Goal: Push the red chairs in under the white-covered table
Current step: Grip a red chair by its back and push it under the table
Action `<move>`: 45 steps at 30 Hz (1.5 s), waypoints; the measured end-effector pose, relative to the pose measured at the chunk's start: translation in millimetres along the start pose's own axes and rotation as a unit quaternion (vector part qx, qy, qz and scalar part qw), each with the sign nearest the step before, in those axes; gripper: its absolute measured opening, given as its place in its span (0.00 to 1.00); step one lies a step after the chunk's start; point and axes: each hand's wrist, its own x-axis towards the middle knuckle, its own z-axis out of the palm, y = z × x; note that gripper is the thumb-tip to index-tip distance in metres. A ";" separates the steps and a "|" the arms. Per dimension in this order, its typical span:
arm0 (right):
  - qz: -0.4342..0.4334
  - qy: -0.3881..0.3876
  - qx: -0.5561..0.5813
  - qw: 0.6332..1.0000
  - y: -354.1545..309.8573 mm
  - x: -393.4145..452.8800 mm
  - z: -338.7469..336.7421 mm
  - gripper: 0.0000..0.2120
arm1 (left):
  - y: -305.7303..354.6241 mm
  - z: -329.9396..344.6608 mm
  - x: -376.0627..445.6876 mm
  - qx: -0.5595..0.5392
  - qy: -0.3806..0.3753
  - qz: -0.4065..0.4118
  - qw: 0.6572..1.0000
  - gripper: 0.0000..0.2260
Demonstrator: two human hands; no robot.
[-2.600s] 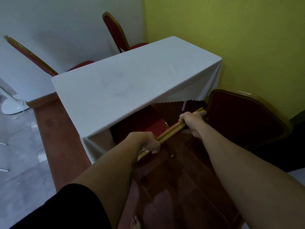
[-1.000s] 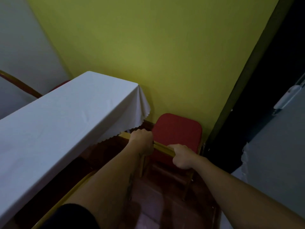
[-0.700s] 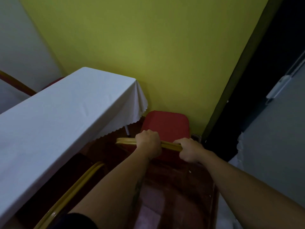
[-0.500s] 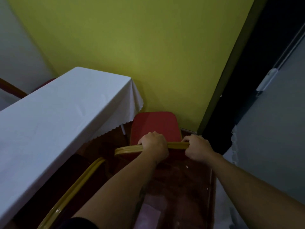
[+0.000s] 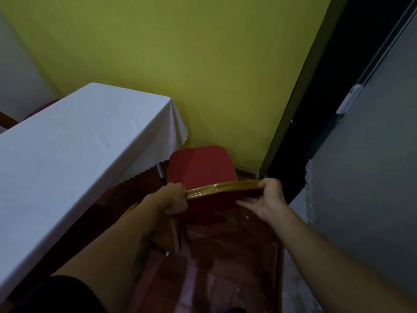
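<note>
A red chair (image 5: 199,166) with a gold frame stands beside the end of the white-covered table (image 5: 74,150), close to the yellow wall. Its red seat is fully visible, outside the cloth's hanging edge. My left hand (image 5: 172,197) is shut on the left end of the gold top rail. My right hand (image 5: 265,198) holds the rail's right end, thumb over the top and fingers spread under it. A gold edge of another chair (image 5: 129,208) shows just behind my left forearm, mostly hidden under the table. A dark red chair back (image 5: 6,119) peeks out at the table's far side.
The yellow wall (image 5: 203,75) is right behind the chair. A dark door frame (image 5: 300,109) and a grey door (image 5: 372,166) close off the right side. The floor (image 5: 225,256) below is glossy red-brown.
I left the first chair under the table and took the second chair's top rail. Since then the chair has turned its seat toward the wall, and my hands have slid out to the rail's ends.
</note>
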 end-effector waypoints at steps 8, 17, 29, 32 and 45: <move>0.006 0.038 -0.035 0.999 21.8 2.2 37.5 0.21 | 13.1 -7.3 -1.9 0.028 -0.012 0.009 1.000 0.09; -0.048 0.047 -0.158 0.985 -24.9 34.4 6.5 0.19 | 64.0 0.7 3.9 0.014 -0.042 0.036 0.998 0.11; 0.009 -0.081 -0.278 0.957 -100.9 100.1 18.3 0.03 | 118.9 -13.8 32.1 0.042 -0.031 0.015 0.999 0.16; 0.035 -0.116 -0.317 0.941 -111.6 113.9 31.9 0.05 | 124.0 -16.9 37.6 0.012 -0.030 -0.010 0.999 0.15; 0.061 -0.192 -0.420 0.885 -107.0 167.4 114.6 0.07 | 102.2 -30.6 60.6 -0.102 -0.005 -0.099 0.990 0.13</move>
